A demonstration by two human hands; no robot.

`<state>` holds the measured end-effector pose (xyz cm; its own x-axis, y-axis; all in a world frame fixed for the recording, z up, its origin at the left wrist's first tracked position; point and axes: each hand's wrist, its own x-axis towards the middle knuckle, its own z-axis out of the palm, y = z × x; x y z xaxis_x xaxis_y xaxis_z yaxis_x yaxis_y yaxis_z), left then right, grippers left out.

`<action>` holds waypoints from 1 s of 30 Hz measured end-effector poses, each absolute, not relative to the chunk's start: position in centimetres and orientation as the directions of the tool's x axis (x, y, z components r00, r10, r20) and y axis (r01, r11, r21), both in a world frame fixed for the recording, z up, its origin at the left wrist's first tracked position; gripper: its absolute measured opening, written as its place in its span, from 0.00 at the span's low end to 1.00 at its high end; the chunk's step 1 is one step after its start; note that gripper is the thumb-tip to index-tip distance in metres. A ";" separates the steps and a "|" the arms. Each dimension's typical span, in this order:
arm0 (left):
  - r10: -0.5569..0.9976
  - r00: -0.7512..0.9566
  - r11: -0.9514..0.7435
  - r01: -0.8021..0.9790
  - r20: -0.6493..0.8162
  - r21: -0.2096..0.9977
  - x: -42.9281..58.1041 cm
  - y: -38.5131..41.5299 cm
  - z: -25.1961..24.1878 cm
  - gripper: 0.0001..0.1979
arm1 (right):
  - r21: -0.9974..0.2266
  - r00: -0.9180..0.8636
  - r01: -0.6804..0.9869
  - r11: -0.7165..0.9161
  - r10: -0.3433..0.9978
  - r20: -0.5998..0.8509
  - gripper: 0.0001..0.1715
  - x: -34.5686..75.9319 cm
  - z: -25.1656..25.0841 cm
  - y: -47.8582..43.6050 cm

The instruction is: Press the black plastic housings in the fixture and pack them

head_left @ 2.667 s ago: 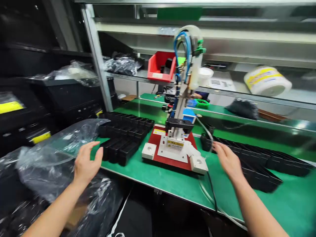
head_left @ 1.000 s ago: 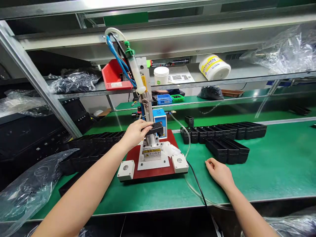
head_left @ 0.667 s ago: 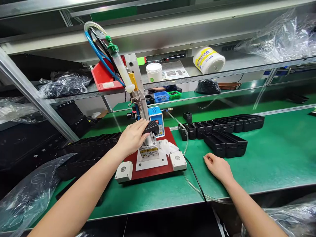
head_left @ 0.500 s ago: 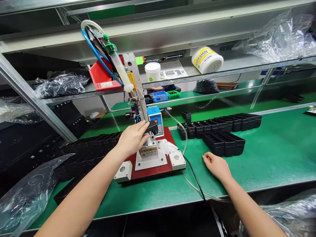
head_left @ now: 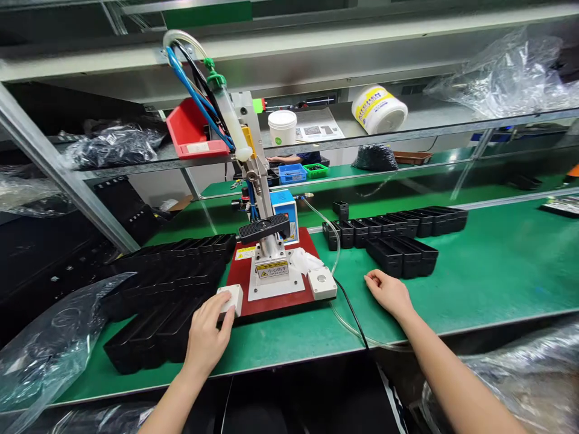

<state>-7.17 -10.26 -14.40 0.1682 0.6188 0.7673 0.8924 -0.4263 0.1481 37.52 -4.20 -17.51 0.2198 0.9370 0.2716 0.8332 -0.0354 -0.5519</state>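
Observation:
My left hand lies over the left white button box, fingers spread and touching its top, holding nothing. On the green bench right of the press, my right hand rests with its fingers curled in and nothing visible in them. Between my hands stands a bench press on a dark red base. A black ridged piece sits across its metal fixture, apart from both hands. The right button box and a crumpled white cloth are on the base's right side.
Rows of black boxes stand left of the press. More black boxes are at the right. A clear hose and black cable run beside the base. Overhead, a shelf holds a red bin and white tubs.
My left hand has left the black piece at the fixture and come down to the left button box. My right hand stays almost in place. The view has shifted slightly.

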 end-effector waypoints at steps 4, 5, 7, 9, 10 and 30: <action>0.569 0.220 -0.461 0.883 0.793 0.085 -7.9 -10.9 -17.1 0.23 | -0.598 0.120 0.794 0.108 0.937 0.329 0.18 34.8 -15.9 -5.3; 0.562 0.225 -0.463 0.883 0.796 0.078 -7.8 -10.9 -17.2 0.25 | -0.597 0.081 0.785 0.163 0.930 0.360 0.20 33.6 -15.4 -5.8; 0.556 0.239 -0.468 0.881 0.796 0.062 -7.5 -10.8 -16.9 0.26 | -0.556 -0.028 0.770 0.312 0.888 0.460 0.21 31.1 -14.2 -6.7; 0.559 0.246 -0.462 0.886 0.792 0.051 -7.2 -10.8 -16.6 0.26 | -0.440 -0.158 0.769 0.463 0.805 0.571 0.21 28.7 -13.1 -7.6; 0.562 0.237 -0.449 0.892 0.793 0.052 -7.1 -10.8 -16.5 0.25 | -0.370 -0.215 0.779 0.506 0.770 0.601 0.21 27.8 -12.6 -8.0; 0.638 0.186 -0.258 0.966 0.747 -0.021 -4.6 -13.5 -14.1 0.27 | 0.063 -0.503 0.839 0.540 0.726 0.470 0.22 26.3 -10.7 -10.0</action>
<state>-4.57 -13.45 -14.06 0.1864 0.6379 0.7473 0.9660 -0.2578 -0.0208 26.25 -9.96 -10.72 -0.5027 0.7257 0.4697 0.8391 0.5402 0.0634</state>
